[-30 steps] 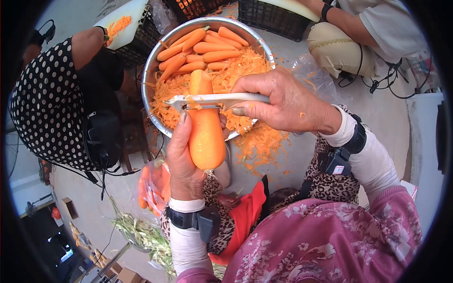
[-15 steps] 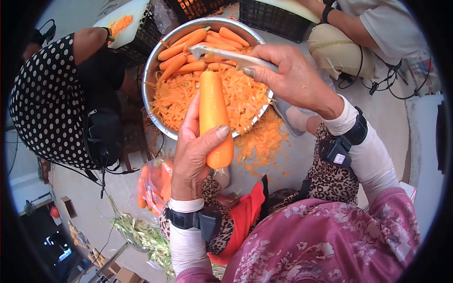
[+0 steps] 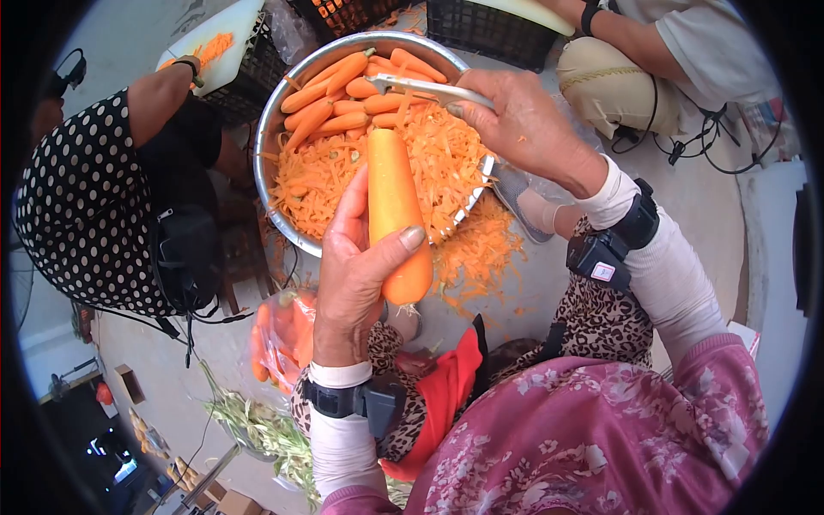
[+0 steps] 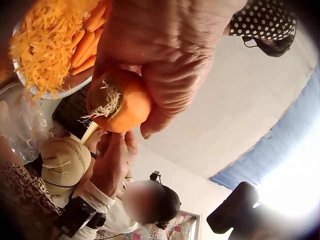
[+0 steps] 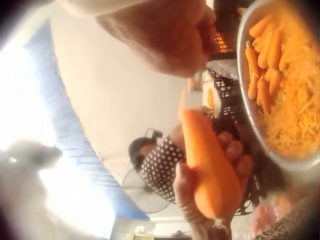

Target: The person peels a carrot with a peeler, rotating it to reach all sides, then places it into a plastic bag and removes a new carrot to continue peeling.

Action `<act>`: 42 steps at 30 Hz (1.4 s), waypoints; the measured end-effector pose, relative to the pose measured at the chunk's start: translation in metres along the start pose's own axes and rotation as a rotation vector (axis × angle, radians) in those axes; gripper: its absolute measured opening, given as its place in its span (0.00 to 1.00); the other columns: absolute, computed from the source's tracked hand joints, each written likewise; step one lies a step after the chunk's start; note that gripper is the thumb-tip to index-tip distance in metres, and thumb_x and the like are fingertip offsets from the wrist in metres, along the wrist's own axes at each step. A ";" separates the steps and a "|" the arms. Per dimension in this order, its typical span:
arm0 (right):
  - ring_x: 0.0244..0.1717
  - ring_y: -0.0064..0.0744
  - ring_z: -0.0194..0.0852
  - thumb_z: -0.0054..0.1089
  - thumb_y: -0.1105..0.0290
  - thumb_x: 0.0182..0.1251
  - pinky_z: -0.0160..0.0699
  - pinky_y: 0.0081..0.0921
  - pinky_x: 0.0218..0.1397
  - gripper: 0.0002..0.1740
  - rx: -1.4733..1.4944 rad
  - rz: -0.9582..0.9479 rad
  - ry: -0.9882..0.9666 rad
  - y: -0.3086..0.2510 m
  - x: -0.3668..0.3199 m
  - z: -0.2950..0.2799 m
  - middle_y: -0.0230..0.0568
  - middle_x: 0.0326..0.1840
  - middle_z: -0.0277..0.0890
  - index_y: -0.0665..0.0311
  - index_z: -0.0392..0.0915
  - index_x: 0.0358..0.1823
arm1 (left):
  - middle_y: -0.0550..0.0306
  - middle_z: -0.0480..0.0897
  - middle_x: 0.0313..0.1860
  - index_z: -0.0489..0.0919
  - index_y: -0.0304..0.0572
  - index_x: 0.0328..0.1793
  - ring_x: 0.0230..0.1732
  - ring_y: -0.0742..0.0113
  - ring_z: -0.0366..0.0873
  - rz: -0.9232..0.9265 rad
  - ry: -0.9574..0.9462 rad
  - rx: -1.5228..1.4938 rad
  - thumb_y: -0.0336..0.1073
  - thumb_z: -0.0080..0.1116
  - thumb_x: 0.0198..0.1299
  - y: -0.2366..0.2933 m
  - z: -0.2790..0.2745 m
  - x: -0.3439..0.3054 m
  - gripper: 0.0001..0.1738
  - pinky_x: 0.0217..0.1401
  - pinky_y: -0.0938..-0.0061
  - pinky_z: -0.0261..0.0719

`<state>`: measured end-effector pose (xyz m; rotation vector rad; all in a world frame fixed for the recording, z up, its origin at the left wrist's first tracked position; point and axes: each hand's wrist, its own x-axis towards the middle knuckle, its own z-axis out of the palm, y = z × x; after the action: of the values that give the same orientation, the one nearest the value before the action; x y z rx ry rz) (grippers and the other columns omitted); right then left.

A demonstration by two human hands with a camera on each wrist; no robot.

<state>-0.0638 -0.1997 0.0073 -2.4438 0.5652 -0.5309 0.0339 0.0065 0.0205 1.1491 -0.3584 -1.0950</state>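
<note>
A large peeled carrot (image 3: 396,206) is held in my left hand (image 3: 350,275), its narrow end pointing away from me and its rooty end toward me. My thumb lies across its right side. In the left wrist view the carrot's stringy end (image 4: 125,105) faces the camera. My right hand (image 3: 528,129) grips a metal peeler (image 3: 433,90) by its handle, the head just beyond the carrot's narrow end and apart from it. Below is a metal basin (image 3: 290,235) with whole peeled carrots (image 3: 348,75) at the back and orange shavings (image 3: 318,189) nearer me.
More shavings (image 3: 481,249) lie on the floor right of the basin. A plastic bag of carrots (image 3: 279,339) and a heap of pale leaves (image 3: 257,421) are at lower left. Another person in polka dots (image 3: 90,197) sits left, one more at upper right. Black crates (image 3: 489,34) stand behind.
The peeler has left the carrot, which it lay across a second ago, and moved up and right. My left thumb now crosses the carrot's right side, and the carrot has tilted slightly.
</note>
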 end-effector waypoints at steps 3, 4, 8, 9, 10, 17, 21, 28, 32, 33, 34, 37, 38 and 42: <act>0.27 0.28 0.73 0.58 0.68 0.63 0.72 0.28 0.32 0.12 0.194 0.008 -0.052 -0.009 0.000 -0.007 0.41 0.25 0.76 0.68 0.78 0.43 | 0.52 0.73 0.59 0.58 0.35 0.73 0.55 0.64 0.74 0.022 0.023 -0.051 0.31 0.63 0.52 -0.004 -0.004 0.002 0.41 0.55 0.71 0.75; 0.28 0.22 0.72 0.58 0.68 0.64 0.71 0.25 0.32 0.11 0.332 0.040 -0.123 -0.016 -0.002 -0.010 0.37 0.24 0.75 0.69 0.78 0.42 | 0.50 0.75 0.55 0.60 0.35 0.71 0.50 0.60 0.77 0.044 0.037 -0.037 0.36 0.60 0.56 -0.008 -0.007 0.003 0.38 0.50 0.69 0.79; 0.27 0.22 0.70 0.61 0.68 0.60 0.70 0.27 0.31 0.10 0.579 0.027 -0.301 -0.042 -0.013 -0.010 0.39 0.22 0.71 0.69 0.78 0.36 | 0.46 0.76 0.53 0.63 0.34 0.68 0.48 0.56 0.78 -0.033 0.018 -0.352 0.43 0.49 0.65 -0.013 -0.024 0.004 0.29 0.45 0.63 0.80; 0.26 0.32 0.74 0.60 0.66 0.60 0.72 0.31 0.32 0.11 0.549 -0.020 -0.332 -0.044 -0.017 -0.008 0.44 0.22 0.73 0.67 0.78 0.37 | 0.46 0.78 0.51 0.66 0.35 0.65 0.46 0.57 0.79 -0.035 0.023 -0.400 0.48 0.46 0.67 -0.014 -0.026 0.003 0.27 0.46 0.65 0.81; 0.26 0.32 0.74 0.60 0.66 0.60 0.72 0.31 0.32 0.11 0.549 -0.019 -0.330 -0.044 -0.021 -0.005 0.44 0.22 0.73 0.67 0.78 0.37 | 0.45 0.80 0.48 0.69 0.35 0.62 0.44 0.58 0.81 -0.036 0.028 -0.449 0.52 0.43 0.70 -0.015 -0.027 0.002 0.28 0.47 0.67 0.81; 0.27 0.53 0.74 0.57 0.67 0.60 0.71 0.41 0.33 0.09 0.384 -0.190 -0.275 -0.040 -0.016 -0.004 0.52 0.24 0.74 0.68 0.77 0.33 | 0.48 0.79 0.44 0.69 0.39 0.60 0.40 0.58 0.80 -0.053 0.176 -0.394 0.52 0.39 0.72 -0.015 -0.025 0.003 0.25 0.40 0.64 0.81; 0.27 0.48 0.74 0.59 0.68 0.59 0.68 0.35 0.30 0.11 0.238 -0.085 -0.185 -0.031 -0.009 -0.009 0.52 0.24 0.72 0.67 0.78 0.39 | 0.49 0.79 0.43 0.69 0.40 0.61 0.38 0.60 0.80 -0.022 0.166 -0.343 0.50 0.41 0.71 -0.016 -0.018 0.004 0.24 0.39 0.67 0.82; 0.26 0.41 0.72 0.58 0.68 0.61 0.70 0.33 0.32 0.12 0.010 -0.052 0.024 0.001 -0.001 0.001 0.53 0.27 0.74 0.69 0.77 0.43 | 0.50 0.78 0.46 0.66 0.39 0.65 0.40 0.65 0.79 0.008 0.072 -0.121 0.47 0.45 0.70 -0.016 -0.011 0.003 0.25 0.40 0.72 0.82; 0.27 0.30 0.72 0.57 0.69 0.62 0.71 0.28 0.33 0.11 0.269 0.065 -0.084 -0.015 -0.007 -0.022 0.49 0.28 0.76 0.68 0.78 0.41 | 0.52 0.76 0.50 0.63 0.38 0.68 0.45 0.66 0.79 0.040 0.117 -0.129 0.42 0.52 0.67 -0.014 -0.010 0.001 0.28 0.45 0.71 0.83; 0.27 0.32 0.74 0.57 0.68 0.62 0.71 0.29 0.33 0.10 0.233 0.026 -0.133 -0.023 -0.011 -0.026 0.47 0.27 0.76 0.67 0.78 0.40 | 0.52 0.76 0.50 0.63 0.38 0.68 0.45 0.66 0.79 0.038 0.120 -0.124 0.42 0.52 0.67 -0.014 -0.010 0.001 0.28 0.45 0.71 0.83; 0.27 0.32 0.74 0.57 0.68 0.62 0.71 0.29 0.33 0.10 0.239 0.029 -0.132 -0.028 -0.017 -0.022 0.47 0.27 0.76 0.67 0.78 0.40 | 0.52 0.76 0.51 0.63 0.37 0.69 0.46 0.66 0.78 0.049 0.091 -0.084 0.40 0.56 0.63 -0.014 -0.010 0.001 0.30 0.47 0.70 0.82; 0.27 0.57 0.72 0.58 0.69 0.59 0.67 0.44 0.31 0.10 0.358 -0.144 -0.328 -0.038 -0.027 -0.013 0.55 0.22 0.71 0.69 0.72 0.28 | 0.52 0.75 0.53 0.62 0.36 0.70 0.48 0.66 0.78 0.024 0.087 -0.014 0.35 0.63 0.55 -0.015 -0.010 -0.001 0.37 0.50 0.69 0.81; 0.27 0.57 0.72 0.58 0.69 0.59 0.67 0.44 0.31 0.10 0.359 -0.141 -0.329 -0.036 -0.025 -0.011 0.55 0.22 0.71 0.69 0.72 0.28 | 0.53 0.75 0.53 0.61 0.35 0.71 0.48 0.66 0.78 -0.004 0.110 0.013 0.34 0.65 0.52 -0.014 -0.010 -0.002 0.40 0.50 0.69 0.81; 0.28 0.60 0.72 0.57 0.69 0.59 0.67 0.45 0.30 0.11 0.032 -0.105 0.040 0.002 -0.008 -0.005 0.57 0.23 0.71 0.71 0.72 0.28 | 0.50 0.75 0.52 0.60 0.35 0.71 0.48 0.64 0.78 0.038 0.058 0.041 0.32 0.64 0.50 -0.012 -0.005 -0.001 0.41 0.51 0.69 0.80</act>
<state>-0.0734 -0.1991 0.0081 -2.4473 0.4436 -0.6277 0.0308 0.0100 0.0084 1.2032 -0.3569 -1.0230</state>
